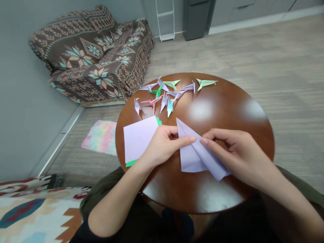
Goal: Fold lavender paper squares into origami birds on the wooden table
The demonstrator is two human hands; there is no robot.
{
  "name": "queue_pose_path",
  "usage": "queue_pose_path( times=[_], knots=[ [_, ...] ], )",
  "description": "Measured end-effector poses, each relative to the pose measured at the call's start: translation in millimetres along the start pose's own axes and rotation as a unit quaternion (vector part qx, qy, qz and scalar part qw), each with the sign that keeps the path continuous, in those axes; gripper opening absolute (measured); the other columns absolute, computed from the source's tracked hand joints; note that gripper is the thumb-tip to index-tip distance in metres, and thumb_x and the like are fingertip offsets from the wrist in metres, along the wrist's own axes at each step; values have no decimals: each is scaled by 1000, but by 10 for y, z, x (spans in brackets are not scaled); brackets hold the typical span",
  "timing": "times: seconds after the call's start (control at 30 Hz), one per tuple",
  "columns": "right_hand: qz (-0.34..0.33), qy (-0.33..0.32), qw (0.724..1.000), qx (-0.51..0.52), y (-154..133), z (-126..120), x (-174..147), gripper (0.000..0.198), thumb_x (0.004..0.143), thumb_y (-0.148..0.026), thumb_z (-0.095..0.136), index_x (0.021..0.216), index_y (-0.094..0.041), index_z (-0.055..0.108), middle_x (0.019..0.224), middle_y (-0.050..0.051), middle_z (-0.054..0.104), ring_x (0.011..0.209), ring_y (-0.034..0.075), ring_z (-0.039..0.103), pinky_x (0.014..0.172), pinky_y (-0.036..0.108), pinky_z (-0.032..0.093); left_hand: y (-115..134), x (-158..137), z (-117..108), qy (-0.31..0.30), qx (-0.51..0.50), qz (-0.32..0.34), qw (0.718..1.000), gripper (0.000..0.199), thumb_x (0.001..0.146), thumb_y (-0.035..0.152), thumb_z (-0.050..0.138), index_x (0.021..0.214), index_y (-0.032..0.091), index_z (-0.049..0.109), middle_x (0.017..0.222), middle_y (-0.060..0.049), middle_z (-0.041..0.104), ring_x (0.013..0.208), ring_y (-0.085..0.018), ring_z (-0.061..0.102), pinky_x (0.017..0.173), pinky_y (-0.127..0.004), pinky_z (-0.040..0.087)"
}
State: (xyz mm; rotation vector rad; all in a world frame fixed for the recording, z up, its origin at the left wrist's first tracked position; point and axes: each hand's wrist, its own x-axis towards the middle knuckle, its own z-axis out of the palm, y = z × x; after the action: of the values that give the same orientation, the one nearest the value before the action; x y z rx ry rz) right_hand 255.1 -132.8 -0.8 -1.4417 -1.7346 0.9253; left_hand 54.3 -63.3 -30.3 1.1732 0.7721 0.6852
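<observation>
A partly folded sheet of lilac origami paper (193,158) is held between both hands above the near half of the table. My left hand (168,140) pinches its left side, thumb on top and fingers behind. On the other side my right hand (231,148) grips the paper's folded edge between thumb and forefinger. Left of the hands lies a stack of square paper (139,138), lilac on top with green showing at its edges. Several folded paper cranes in lilac, green, pink and blue are grouped beyond, among them a pink crane (153,102) and a blue crane (169,107).
The round brown table (222,111) has a glossy top with light reflections. A sofa under a patterned cover (88,64) stands at the back left, and a pastel fluffy mat (100,136) lies on the floor. Grey cabinets (243,13) line the far wall.
</observation>
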Motion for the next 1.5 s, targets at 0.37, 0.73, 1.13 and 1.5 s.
queue_pose_path(
  times=[0.37,0.73,1.13,1.5],
  knots=[
    [6,9,1000,-1,28,26,10,24,99,-29,61,79,-19,73,67,-1,69,57,13,59,52,25,41,59,-28,31,-18,43,-4,999,19,78,32,86,87,16,84,92,-7,82,83,-23,76,78,-31,59],
    [-16,13,999,-26,7,47,12,27,101,-28,57,78,-19,70,66,-1,65,57,13,56,53,25,41,-66,27,64,54,-61,21,996,19,74,32,89,79,15,81,79,-4,78,66,-14,66,68,-26,52],
    [-17,42,998,-44,36,90,29,24,99,-27,60,78,-19,70,67,-1,67,58,14,58,56,26,42,-85,76,48,93,-74,48,992,25,74,36,89,76,15,77,73,-2,72,66,-12,61,65,-24,48],
    [-19,38,998,-39,45,92,34,25,99,-27,59,77,-20,69,67,0,67,58,15,59,56,26,43,-46,90,28,116,-55,79,989,24,70,33,92,73,15,77,71,0,71,65,-11,59,66,-24,48]
  ],
)
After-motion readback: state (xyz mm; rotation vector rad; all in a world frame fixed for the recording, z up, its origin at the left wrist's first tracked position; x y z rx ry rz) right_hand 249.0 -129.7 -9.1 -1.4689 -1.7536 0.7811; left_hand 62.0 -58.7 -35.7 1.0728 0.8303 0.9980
